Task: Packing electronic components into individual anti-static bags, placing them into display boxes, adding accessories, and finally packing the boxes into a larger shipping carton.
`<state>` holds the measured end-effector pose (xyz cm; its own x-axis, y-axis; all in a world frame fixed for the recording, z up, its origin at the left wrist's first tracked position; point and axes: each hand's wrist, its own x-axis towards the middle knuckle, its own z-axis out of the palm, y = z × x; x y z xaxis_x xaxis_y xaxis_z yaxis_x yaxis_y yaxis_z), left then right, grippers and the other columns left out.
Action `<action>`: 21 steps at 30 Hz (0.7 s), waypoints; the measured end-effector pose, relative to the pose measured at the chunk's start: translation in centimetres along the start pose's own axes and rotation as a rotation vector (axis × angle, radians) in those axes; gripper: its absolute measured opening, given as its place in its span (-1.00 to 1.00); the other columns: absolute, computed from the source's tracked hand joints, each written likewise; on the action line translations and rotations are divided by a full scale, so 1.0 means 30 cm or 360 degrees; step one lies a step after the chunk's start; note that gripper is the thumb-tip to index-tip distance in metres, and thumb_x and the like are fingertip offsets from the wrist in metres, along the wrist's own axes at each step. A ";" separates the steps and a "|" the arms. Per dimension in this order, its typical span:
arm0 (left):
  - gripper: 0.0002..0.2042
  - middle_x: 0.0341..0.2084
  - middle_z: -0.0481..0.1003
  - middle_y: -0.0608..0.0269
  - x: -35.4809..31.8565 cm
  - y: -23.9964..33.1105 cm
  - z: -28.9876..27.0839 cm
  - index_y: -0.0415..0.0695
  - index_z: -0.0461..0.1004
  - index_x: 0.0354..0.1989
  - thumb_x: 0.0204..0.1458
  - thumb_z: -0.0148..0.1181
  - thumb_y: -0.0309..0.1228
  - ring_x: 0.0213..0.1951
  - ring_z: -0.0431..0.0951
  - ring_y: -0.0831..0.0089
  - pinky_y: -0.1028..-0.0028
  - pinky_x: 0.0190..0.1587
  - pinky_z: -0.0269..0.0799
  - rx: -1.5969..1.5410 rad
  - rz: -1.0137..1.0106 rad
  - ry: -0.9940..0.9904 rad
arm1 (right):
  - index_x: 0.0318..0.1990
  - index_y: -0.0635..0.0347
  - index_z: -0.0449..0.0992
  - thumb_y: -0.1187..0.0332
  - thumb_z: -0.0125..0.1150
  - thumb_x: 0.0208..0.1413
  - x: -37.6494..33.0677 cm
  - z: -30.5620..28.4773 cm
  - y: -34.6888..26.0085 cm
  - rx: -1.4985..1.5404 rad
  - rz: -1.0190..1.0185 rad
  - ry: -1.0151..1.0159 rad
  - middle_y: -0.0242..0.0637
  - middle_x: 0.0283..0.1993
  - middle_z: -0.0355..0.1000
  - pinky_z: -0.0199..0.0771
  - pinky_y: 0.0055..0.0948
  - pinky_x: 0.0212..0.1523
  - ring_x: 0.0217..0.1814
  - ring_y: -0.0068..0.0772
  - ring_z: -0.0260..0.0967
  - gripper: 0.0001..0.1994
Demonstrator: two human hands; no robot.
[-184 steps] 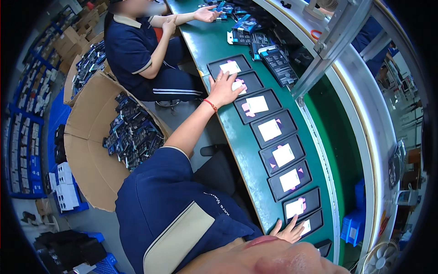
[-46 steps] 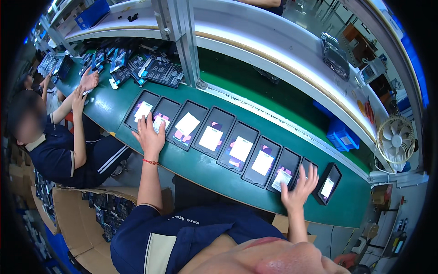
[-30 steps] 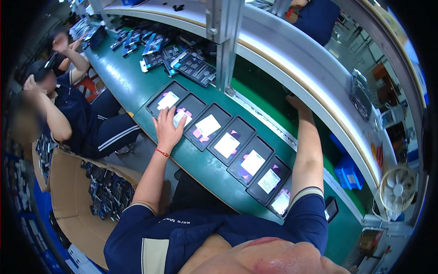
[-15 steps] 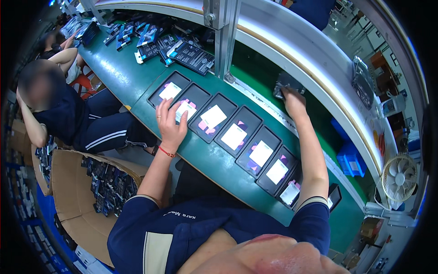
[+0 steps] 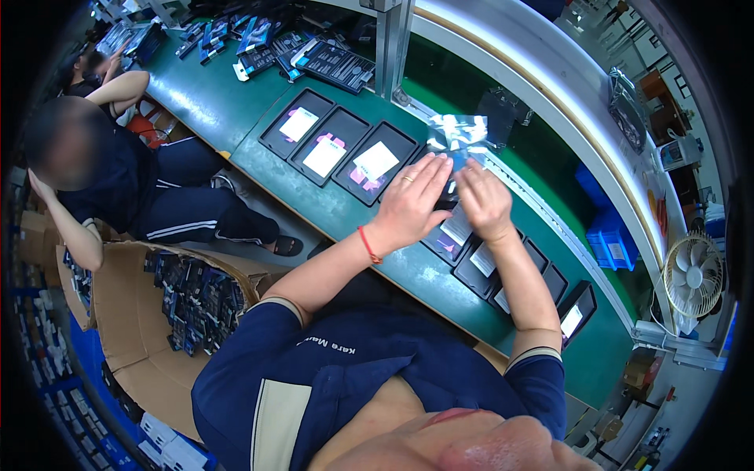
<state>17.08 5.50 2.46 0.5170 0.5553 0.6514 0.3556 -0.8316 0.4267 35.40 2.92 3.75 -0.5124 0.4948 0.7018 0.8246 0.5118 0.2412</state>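
Note:
A shiny silver plastic bag (image 5: 458,132) catches the light just above the row of shallow black trays, at the rear edge of the green table. My left hand (image 5: 410,200) touches its lower left side with stretched fingers, the thumb apart. My right hand (image 5: 484,202) has its fingers bent onto the bag's lower right side; the fingertips are partly hidden. To the left, an open tray (image 5: 345,182) holds a white card (image 5: 375,161) over a pink and purple piece. Further trays, such as one with a white card (image 5: 484,259), run to the right under my forearm.
A dark pouch (image 5: 499,110) lies on the green strip behind the table. Flat dark boxes (image 5: 338,67) are heaped at the far left. Left of me stands a carton (image 5: 129,314) of small packages, with a seated person (image 5: 86,180) beyond. A metal post (image 5: 390,55) rises behind the trays.
My right hand has come back from the green strip toward the trays, and my left hand has moved right from the left trays. Both now meet at the silver bag. The view has shifted slightly.

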 end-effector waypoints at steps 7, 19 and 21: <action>-0.60 -0.15 0.51 0.01 -0.060 -0.154 -0.098 -0.28 0.46 -0.06 -0.17 0.02 -0.64 -0.10 0.53 0.15 0.29 -0.05 0.44 0.0457 -0.0072 0.0250 | -0.06 0.25 0.40 0.43 0.37 -0.21 0.028 0.090 0.042 0.0295 0.0570 -0.0075 -0.04 -0.05 0.41 0.40 -0.24 0.01 0.00 -0.01 0.37 -0.53; -0.61 0.10 0.38 0.15 -0.179 -0.763 -0.426 0.09 0.44 0.07 0.00 0.13 -0.32 0.21 0.27 0.19 0.20 0.23 0.20 0.0528 -0.0395 -0.0424 | 0.28 -0.18 0.21 -0.11 0.06 0.08 -0.142 0.302 0.415 -0.0006 0.1186 -0.1076 0.09 0.34 0.04 0.07 -0.11 0.29 0.37 0.14 -0.01 -0.39; -0.60 0.15 0.32 0.13 -0.173 -0.718 -0.431 0.07 0.42 0.10 0.03 0.11 -0.22 0.26 0.18 0.19 0.08 0.26 0.07 0.0612 -0.0439 -0.0492 | 0.26 -0.18 0.24 -0.05 0.08 0.09 -0.146 0.288 0.426 -0.0005 0.1164 -0.1054 0.07 0.32 0.09 0.10 -0.14 0.29 0.35 0.11 0.02 -0.43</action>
<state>-3.33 20.39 -2.02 0.5482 0.7772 0.3091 0.7383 -0.6233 0.2579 46.11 13.36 -2.04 0.0940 0.9824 0.1617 0.9919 -0.0785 -0.0999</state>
